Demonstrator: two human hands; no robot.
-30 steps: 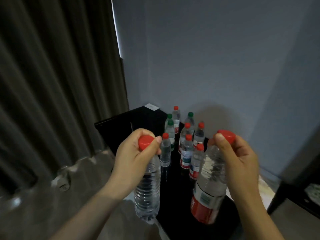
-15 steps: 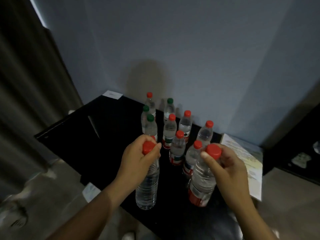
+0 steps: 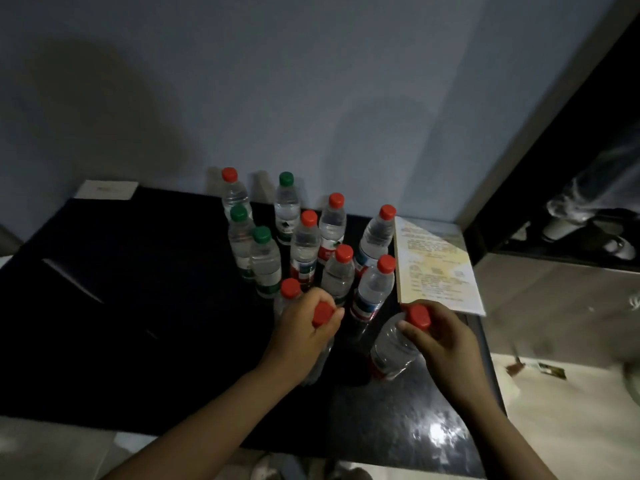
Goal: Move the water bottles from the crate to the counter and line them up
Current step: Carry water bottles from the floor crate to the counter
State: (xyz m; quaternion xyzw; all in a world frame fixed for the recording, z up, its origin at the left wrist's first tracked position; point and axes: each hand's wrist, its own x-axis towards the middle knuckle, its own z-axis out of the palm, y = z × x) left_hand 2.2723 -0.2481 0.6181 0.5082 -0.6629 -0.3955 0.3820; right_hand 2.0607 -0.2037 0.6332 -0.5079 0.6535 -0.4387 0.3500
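Twelve clear plastic water bottles are in sight: ten standing and two in my grip. My left hand (image 3: 304,336) has its fingers (image 3: 334,311) clenched round the neck of a red-capped clear bottle (image 3: 322,313), the cap showing between them and most of the body hidden under my palm. My right hand (image 3: 440,341) grasps a second red-capped clear bottle (image 3: 391,351) just under its cap; this one carries a red label near the base and tilts, cap toward my right. Both are low over the near part of the glossy black tabletop (image 3: 398,417), but I cannot tell whether either base touches it.

Just behind them the cluster of ten standing bottles (image 3: 304,247) sits upright on the tabletop, packed loosely toward the grey wall (image 3: 311,81). Three of them have green caps, on the left and back; seven have red. The nearest standing one, red-capped (image 3: 290,288), is just beside my left hand.

To the right of the cluster a cream printed paper sheet (image 3: 433,268) lies flat along the tabletop's right edge. A small white card (image 3: 105,189) lies at the back left corner against the wall.
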